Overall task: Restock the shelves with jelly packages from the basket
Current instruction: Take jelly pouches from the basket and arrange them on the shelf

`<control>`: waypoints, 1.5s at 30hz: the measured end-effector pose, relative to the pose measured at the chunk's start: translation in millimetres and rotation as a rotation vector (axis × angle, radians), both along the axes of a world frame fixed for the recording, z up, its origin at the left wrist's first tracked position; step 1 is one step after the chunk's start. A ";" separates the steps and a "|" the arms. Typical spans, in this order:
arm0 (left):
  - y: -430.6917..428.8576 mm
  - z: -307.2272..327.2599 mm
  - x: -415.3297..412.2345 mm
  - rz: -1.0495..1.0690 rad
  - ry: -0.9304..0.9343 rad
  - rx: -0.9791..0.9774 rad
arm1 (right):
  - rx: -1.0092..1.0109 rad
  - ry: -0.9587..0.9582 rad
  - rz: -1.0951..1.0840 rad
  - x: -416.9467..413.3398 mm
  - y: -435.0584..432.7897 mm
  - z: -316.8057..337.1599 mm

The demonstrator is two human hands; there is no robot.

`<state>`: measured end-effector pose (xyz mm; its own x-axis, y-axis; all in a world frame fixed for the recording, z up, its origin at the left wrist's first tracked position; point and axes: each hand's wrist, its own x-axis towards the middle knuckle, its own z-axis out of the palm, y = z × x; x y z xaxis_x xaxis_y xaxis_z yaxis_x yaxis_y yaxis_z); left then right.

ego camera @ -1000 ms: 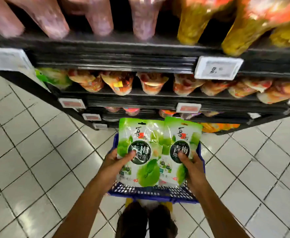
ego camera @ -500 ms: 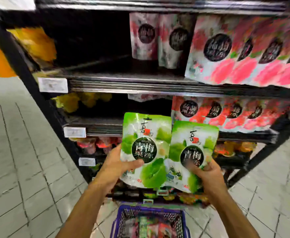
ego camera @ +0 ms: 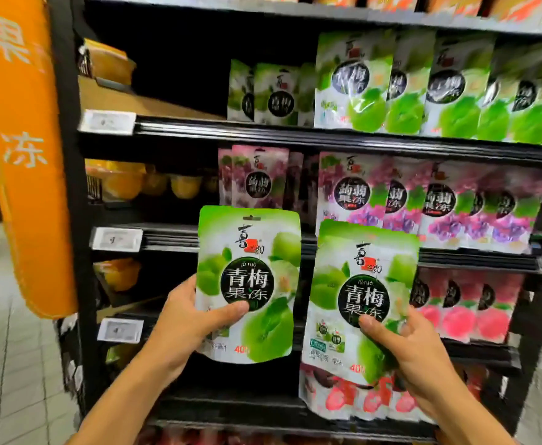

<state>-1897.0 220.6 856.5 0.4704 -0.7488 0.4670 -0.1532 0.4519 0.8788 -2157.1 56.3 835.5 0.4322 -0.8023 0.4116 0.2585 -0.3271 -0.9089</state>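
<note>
Lifted higher, left pouch [ego camera: 247, 252] and right pouch [ego camera: 364, 268] sit pinched by curled fingers [ego camera: 414, 326].

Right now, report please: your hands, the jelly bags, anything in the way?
Left grip holds one green bag. Right grip holds second green bag. Neither placed yet. Nothing seen blocking the green row above.

Left hand [ego camera: 183, 319], right hand [ego camera: 404, 345] — bare.

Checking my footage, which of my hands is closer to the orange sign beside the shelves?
Left. The left hand, gripping one green pouch, is right of the orange sign, near its lower end; the right hand, gripping the other green pouch, is farther right.
</note>
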 end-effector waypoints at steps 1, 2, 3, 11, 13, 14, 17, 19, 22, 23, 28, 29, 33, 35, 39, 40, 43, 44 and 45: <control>0.2 16.1 5.2 -0.011 -0.019 -0.017 | -0.024 -0.023 0.011 2.2 1.1 17.3; 0.9 29.7 10.6 -0.028 -0.036 -0.028 | -0.041 -0.049 0.016 5.0 2.2 32.0; 0.7 44.3 17.3 -0.045 -0.053 -0.039 | -0.065 -0.073 0.012 9.6 1.7 47.7; -10.9 142.7 66.0 -0.143 -0.096 -0.075 | -0.234 -0.160 -0.175 58.5 0.4 162.4; -15.4 161.4 80.4 -0.153 -0.108 -0.065 | -0.261 -0.158 -0.241 73.0 -1.2 188.0; -18.1 169.6 85.9 -0.162 -0.102 -0.067 | -0.269 -0.154 -0.264 80.3 -2.7 199.3; -28.5 186.7 96.1 -0.193 -0.077 -0.065 | -0.288 -0.124 -0.320 100.6 -13.5 230.4; -36.2 195.5 98.3 -0.205 -0.068 -0.047 | -0.294 -0.095 -0.343 113.4 -22.5 249.6; -45.4 202.3 100.4 -0.226 -0.024 -0.015 | -0.296 -0.064 -0.381 131.4 -36.2 273.4; -48.5 203.6 101.2 -0.231 -0.024 -0.006 | -0.302 -0.049 -0.397 136.3 -41.5 280.9; -59.7 207.0 102.4 -0.245 -0.007 0.010 | -0.206 -0.056 -0.376 155.6 -64.6 314.1; -62.7 207.9 102.4 -0.236 -0.015 0.010 | -0.191 -0.073 -0.365 158.5 -68.1 319.7; -69.8 213.3 99.1 -0.212 -0.028 0.012 | -0.168 -0.095 -0.347 168.3 -82.3 336.3; -71.9 218.1 96.1 -0.201 -0.026 0.010 | -0.200 -0.090 -0.331 172.4 -87.6 340.8; -75.8 227.7 89.1 -0.184 -0.018 -0.006 | -0.374 -0.017 -0.478 179.2 -96.3 339.8; -75.9 229.6 87.6 -0.181 -0.015 -0.008 | -0.411 0.000 -0.521 181.0 -97.8 337.4; -77.4 232.7 83.9 -0.165 -0.016 -0.015 | -0.448 0.030 -0.559 184.8 -100.4 328.9; -77.5 232.7 83.1 -0.157 -0.021 -0.015 | -0.453 0.044 -0.547 184.0 -99.6 327.5; -77.7 232.1 82.8 -0.147 -0.028 -0.014 | -0.457 0.070 -0.524 181.7 -98.7 327.2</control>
